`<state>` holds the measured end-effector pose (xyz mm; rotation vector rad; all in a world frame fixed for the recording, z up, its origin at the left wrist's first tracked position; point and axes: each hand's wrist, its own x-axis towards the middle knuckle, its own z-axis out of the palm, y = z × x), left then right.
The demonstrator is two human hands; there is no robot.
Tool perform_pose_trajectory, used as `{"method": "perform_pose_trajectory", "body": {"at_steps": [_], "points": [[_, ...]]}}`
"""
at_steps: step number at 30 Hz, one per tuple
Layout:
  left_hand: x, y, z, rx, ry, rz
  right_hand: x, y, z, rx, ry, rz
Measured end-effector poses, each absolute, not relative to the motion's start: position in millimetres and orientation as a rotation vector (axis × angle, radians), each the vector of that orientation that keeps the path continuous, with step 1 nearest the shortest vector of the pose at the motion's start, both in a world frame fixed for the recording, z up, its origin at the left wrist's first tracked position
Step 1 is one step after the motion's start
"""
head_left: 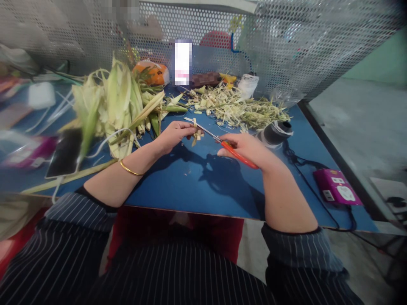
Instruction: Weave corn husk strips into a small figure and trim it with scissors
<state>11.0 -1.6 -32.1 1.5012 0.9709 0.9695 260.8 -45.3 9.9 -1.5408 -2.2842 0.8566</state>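
Between the thumb and fingers of my left hand (178,134) is a small woven piece of pale leaf strips (198,136), held above the blue table. My right hand (243,148) grips scissors (233,153) with orange-red handles. Their blades point up and left and reach the leaf piece; whether they are cutting into it I cannot tell. Behind my left hand lies a bundle of pale green leaves (117,93), like corn husks. Beyond the scissors spreads a heap of cut leaf scraps (222,103).
A black thread spool (276,133) stands right of my right hand, near a purple power strip (337,186) with black cables. A dark phone (65,152) with a white cable lies left. At the back are a lit phone screen (182,61), an orange packet (152,73) and a perforated metal panel (200,21).
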Motion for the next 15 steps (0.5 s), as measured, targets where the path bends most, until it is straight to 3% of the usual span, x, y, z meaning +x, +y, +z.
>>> {"method": "perform_pose_trajectory", "body": {"at_steps": [15], "points": [[9.9, -1.5, -31.7, 1.515, 0.986, 0.940, 257.4, -46.5, 11.6, -1.578, -2.281, 0.750]]}}
